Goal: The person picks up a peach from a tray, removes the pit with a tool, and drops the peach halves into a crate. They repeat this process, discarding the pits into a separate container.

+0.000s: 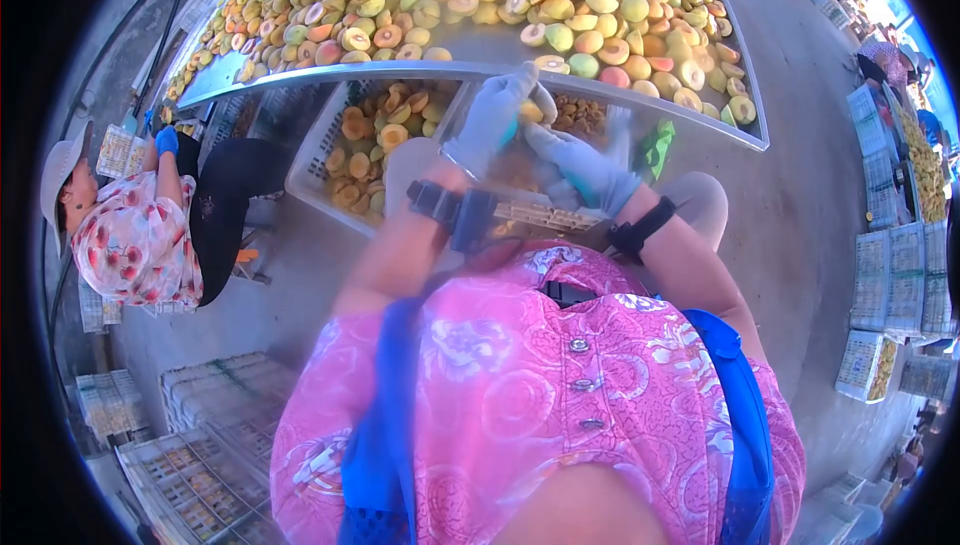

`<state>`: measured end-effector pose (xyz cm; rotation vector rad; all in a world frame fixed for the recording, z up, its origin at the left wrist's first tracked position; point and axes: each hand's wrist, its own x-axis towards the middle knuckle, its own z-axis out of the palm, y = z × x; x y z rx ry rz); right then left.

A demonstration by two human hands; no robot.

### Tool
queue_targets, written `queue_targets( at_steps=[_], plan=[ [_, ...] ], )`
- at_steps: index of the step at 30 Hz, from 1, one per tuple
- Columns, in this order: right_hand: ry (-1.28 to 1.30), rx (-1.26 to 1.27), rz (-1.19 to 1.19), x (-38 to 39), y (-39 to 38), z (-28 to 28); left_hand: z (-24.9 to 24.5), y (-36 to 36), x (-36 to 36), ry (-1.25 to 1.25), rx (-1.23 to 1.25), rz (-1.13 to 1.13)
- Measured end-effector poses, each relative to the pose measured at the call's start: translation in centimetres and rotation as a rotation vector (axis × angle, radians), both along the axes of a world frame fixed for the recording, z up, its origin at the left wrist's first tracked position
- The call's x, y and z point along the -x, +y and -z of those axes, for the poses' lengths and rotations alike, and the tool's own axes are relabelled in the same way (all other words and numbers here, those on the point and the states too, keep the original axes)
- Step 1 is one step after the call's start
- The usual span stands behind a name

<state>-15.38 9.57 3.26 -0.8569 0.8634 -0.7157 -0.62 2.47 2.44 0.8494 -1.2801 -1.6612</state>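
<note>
Both of my hands are gloved in pale fabric and meet just in front of the metal table's near edge. My left hand (492, 117) is closed around a yellow-orange stone fruit (533, 110), which looks like an apricot or small peach and is partly hidden by the fingers. My right hand (588, 167) has its fingers bent together close against that fruit; whatever is between them is hidden. Below the hands stands a crate (590, 113) of small brown pieces that look like fruit stones. To the left, a white crate (312, 167) holds fruit halves.
A metal-rimmed table (330, 73) heaped with whole and halved fruit spans the front. Something bright green (655, 150) hangs near its right side. A seated person (140, 235) works at the left. Stacked crates (885, 280) stand at the right, and more crates (220, 395) at lower left.
</note>
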Motion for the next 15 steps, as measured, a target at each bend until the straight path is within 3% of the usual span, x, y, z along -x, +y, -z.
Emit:
queue_targets(
  at_steps=[2,4,5,7,11,13,14,15],
  plan=[
    [-0.130,-0.141,0.035,-0.1,0.5,-0.6,-0.1,0.1,-0.3,-0.024,-0.002,0.032],
    [-0.454,-0.267,-0.162,0.5,-0.6,2.5,-0.4,0.3,-0.5,0.162,-0.035,0.159],
    [-0.454,-0.268,-0.169,0.3,-0.8,2.8,-0.3,0.3,-0.5,0.161,-0.034,0.152],
    [-0.833,-0.374,-0.353,0.0,-1.3,3.3,0.1,0.2,-0.1,0.477,-0.273,0.119],
    [-0.969,-0.451,-0.399,-0.6,-2.3,4.2,0.5,-0.4,-0.3,0.515,-0.371,-0.058],
    [-1.046,-0.505,-0.442,-0.8,-2.6,4.3,3.0,-2.1,-1.1,0.746,-0.404,-0.043],
    [-1.049,-0.501,-0.445,-0.5,-2.6,4.4,4.7,-3.2,-2.3,0.760,-0.330,-0.100],
    [-1.059,-0.492,-0.415,-0.1,-2.5,4.4,4.8,-3.7,-4.0,0.898,-0.420,-0.169]
  ],
)
